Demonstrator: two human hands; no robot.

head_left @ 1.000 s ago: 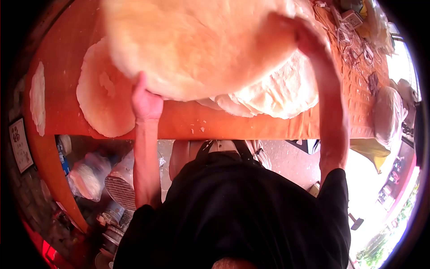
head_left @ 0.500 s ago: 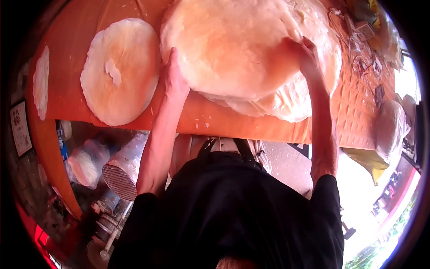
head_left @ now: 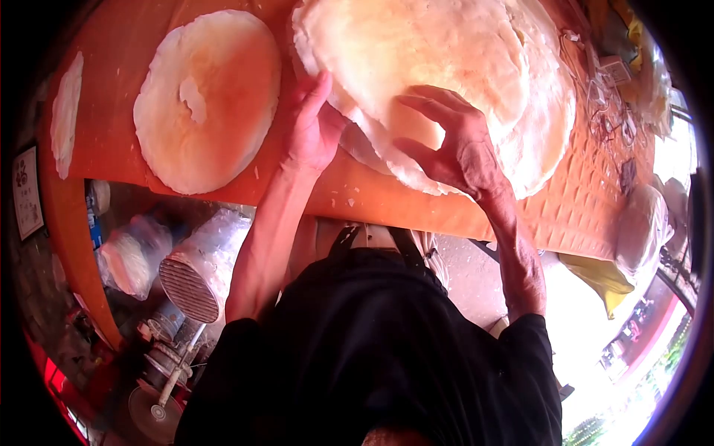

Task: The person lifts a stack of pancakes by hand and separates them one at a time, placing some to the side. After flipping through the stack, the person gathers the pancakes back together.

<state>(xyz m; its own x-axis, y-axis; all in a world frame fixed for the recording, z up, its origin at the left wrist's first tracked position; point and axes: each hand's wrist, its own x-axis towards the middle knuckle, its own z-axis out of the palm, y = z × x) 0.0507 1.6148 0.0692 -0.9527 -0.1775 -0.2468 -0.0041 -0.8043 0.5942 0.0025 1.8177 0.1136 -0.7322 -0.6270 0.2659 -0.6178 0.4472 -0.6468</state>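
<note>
A stack of large, pale flatbreads (head_left: 446, 44) lies on the orange-covered table in front of me, its lower sheets sticking out unevenly at the near and right sides. My right hand (head_left: 461, 145) hovers over the near part of the top sheet, fingers curved and spread apart, thumb pointing left. At the stack's left edge is my left hand (head_left: 316, 130), thumb stretched up and the palm turned toward the bread; its other fingers are partly hidden. Left of this hand, a single round flatbread (head_left: 212, 141) lies flat with a small torn scrap (head_left: 193, 101) on it.
Another thin flatbread (head_left: 67, 115) lies at the table's far left. Cables (head_left: 599, 89) and a plastic-wrapped bundle (head_left: 643, 230) are on the right. Below the table edge stand a ridged, plastic-wrapped cylinder (head_left: 197, 279) and a clear bag (head_left: 134, 260). Crumbs dot the orange cover (head_left: 357, 204).
My right hand has moved left from the stack's right side to its near middle, fingers spreading. The top sheet has shifted right, away from my left hand, which has moved slightly right.
</note>
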